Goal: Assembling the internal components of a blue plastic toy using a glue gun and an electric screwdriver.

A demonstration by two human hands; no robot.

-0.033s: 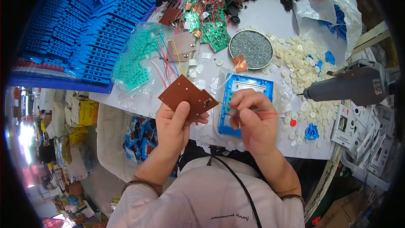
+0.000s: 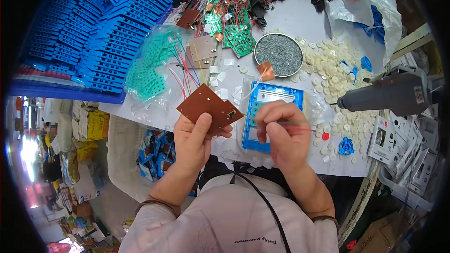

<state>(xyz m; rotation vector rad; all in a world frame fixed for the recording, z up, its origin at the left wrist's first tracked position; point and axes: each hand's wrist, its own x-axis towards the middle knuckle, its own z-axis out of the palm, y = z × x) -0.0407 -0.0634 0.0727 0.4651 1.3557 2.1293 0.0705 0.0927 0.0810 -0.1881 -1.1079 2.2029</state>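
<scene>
My left hand (image 2: 193, 145) grips a brown circuit board (image 2: 206, 105), thumb on top and fingers beneath. Colored wires (image 2: 180, 72) rise behind the board's far edge, and a small metal part (image 2: 231, 113) sits near its right corner. To the right, my right hand (image 2: 285, 133) is closed in a pinch on thin wires (image 2: 300, 128), which are blurred and trail past the fingers. Under that hand lies a blue plastic casing (image 2: 255, 133) on a clear bag, partly hidden by the fingers. A copper-colored piece (image 2: 266, 70) with a pale lead rests just beyond it.
A round dish of grey screws (image 2: 280, 54) stands behind the casing. White discs (image 2: 330, 61) are scattered to the right, beneath a grey power screwdriver (image 2: 384, 98). Blue plastic parts (image 2: 108, 33) are stacked far left, beside bagged green pieces (image 2: 150, 65). Wired green boards (image 2: 239, 37) lie at the back.
My right hand has shifted slightly right and away from the board. The wires in it look more blurred. My left hand and the board have barely moved.
</scene>
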